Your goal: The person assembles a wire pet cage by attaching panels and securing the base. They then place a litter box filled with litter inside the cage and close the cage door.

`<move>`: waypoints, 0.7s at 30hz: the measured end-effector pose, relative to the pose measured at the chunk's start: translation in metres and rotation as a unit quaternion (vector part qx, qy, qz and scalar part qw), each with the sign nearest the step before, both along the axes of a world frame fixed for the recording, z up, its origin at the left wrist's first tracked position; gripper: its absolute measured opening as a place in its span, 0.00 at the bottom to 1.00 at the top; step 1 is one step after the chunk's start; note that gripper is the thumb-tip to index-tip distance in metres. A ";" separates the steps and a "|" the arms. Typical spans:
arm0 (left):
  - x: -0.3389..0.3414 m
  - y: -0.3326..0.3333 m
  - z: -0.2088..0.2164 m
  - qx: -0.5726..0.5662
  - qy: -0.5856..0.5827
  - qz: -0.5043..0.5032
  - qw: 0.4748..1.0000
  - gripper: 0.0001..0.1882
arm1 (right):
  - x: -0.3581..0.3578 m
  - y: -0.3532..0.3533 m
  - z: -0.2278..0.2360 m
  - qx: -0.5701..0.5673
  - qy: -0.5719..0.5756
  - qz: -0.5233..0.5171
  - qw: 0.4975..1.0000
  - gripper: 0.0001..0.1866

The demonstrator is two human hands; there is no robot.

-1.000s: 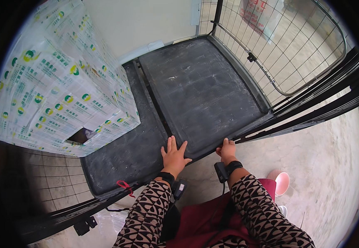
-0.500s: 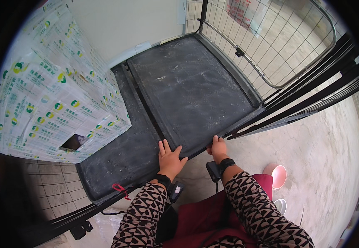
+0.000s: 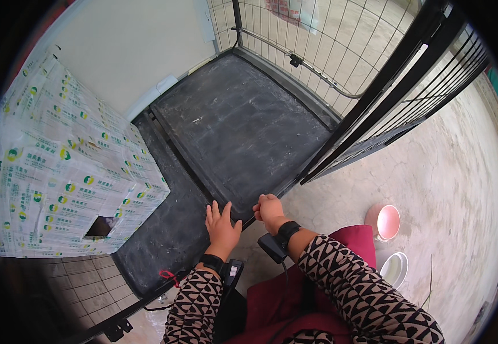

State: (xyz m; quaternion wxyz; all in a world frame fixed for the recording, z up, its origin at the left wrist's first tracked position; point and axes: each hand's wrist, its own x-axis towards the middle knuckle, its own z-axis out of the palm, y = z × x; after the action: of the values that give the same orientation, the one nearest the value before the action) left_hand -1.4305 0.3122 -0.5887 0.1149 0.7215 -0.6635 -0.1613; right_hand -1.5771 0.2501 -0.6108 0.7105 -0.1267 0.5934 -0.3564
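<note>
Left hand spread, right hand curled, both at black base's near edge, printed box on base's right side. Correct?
Wrong side: the head view shows the printed box on the left side of the black base. Left hand spread and right hand curled, both at its near edge, stand.

The tray (image 3: 243, 132) is showing dark grey with pale smudges, and the box (image 3: 48, 166) is showing white with round green and yellow spots and rows of green print. The sleeves (image 3: 341, 269) are showing a repeating black and beige pattern, the wristbands (image 3: 211, 262) are looking black, and the cloth (image 3: 355, 238) is looking deep red. The string (image 3: 167, 275) is looking bright red, one bowl (image 3: 388, 222) pink, the other bowl (image 3: 395, 268) white, and the floor (image 3: 444, 155) pale grey.
</note>
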 end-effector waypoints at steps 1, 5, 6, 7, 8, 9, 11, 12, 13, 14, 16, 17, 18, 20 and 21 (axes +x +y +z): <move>-0.002 -0.002 0.003 -0.030 0.021 -0.002 0.999 0.29 | -0.001 -0.003 0.010 -0.023 0.000 0.000 1.000 0.10; -0.009 -0.009 0.036 -0.052 0.186 0.012 0.981 0.22 | -0.008 -0.013 0.052 -0.038 -0.062 -0.005 0.997 0.08; -0.013 -0.012 0.048 -0.040 0.251 0.020 0.967 0.20 | -0.011 -0.017 0.063 -0.020 -0.094 -0.009 0.995 0.08; -0.018 -0.013 0.060 -0.005 0.312 0.046 0.949 0.19 | -0.016 -0.017 0.073 -0.001 -0.126 -0.015 0.992 0.08; -0.026 -0.013 0.073 0.026 0.375 0.070 0.924 0.18 | -0.019 -0.018 0.083 -0.002 -0.152 -0.027 0.988 0.07; -0.033 -0.014 0.086 0.071 0.436 0.101 0.891 0.17 | -0.019 -0.018 0.092 0.009 -0.168 -0.045 0.985 0.07; -0.044 -0.018 0.110 0.101 0.484 0.099 0.864 0.17 | -0.023 -0.012 0.109 -0.006 -0.191 -0.072 0.979 0.06; -0.048 -0.021 0.120 0.114 0.501 0.103 0.852 0.17 | -0.027 -0.009 0.116 -0.033 -0.200 -0.083 0.976 0.06; -0.053 -0.023 0.127 0.121 0.524 0.107 0.837 0.17 | -0.033 -0.004 0.123 -0.038 -0.200 -0.089 0.975 0.05; -0.059 -0.026 0.132 0.110 0.537 0.101 0.830 0.14 | -0.042 -0.001 0.129 -0.044 -0.199 -0.109 0.973 0.05; -0.071 -0.029 0.139 0.124 0.516 0.108 0.841 0.12 | -0.064 0.004 0.143 -0.024 -0.184 -0.157 0.970 0.05; -0.078 -0.031 0.142 0.130 0.505 0.104 0.847 0.11 | -0.076 0.006 0.149 -0.031 -0.182 -0.184 0.965 0.05; -0.086 -0.028 0.147 0.143 0.495 0.104 0.851 0.10 | -0.086 0.010 0.159 -0.028 -0.173 -0.214 0.961 0.05; -0.100 -0.019 0.162 0.179 0.473 0.060 0.860 0.11 | -0.105 0.021 0.175 -0.005 -0.192 -0.249 0.949 0.06; -0.106 -0.014 0.173 0.201 0.453 0.054 0.867 0.12 | -0.116 0.027 0.180 -0.005 -0.226 -0.251 0.941 0.06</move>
State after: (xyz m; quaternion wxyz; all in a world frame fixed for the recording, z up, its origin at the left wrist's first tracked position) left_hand -1.5364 0.2979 -0.4162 0.2636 0.6115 -0.4519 -0.5937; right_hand -1.6929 0.2768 -0.4303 0.7125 0.1073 0.4281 -0.5455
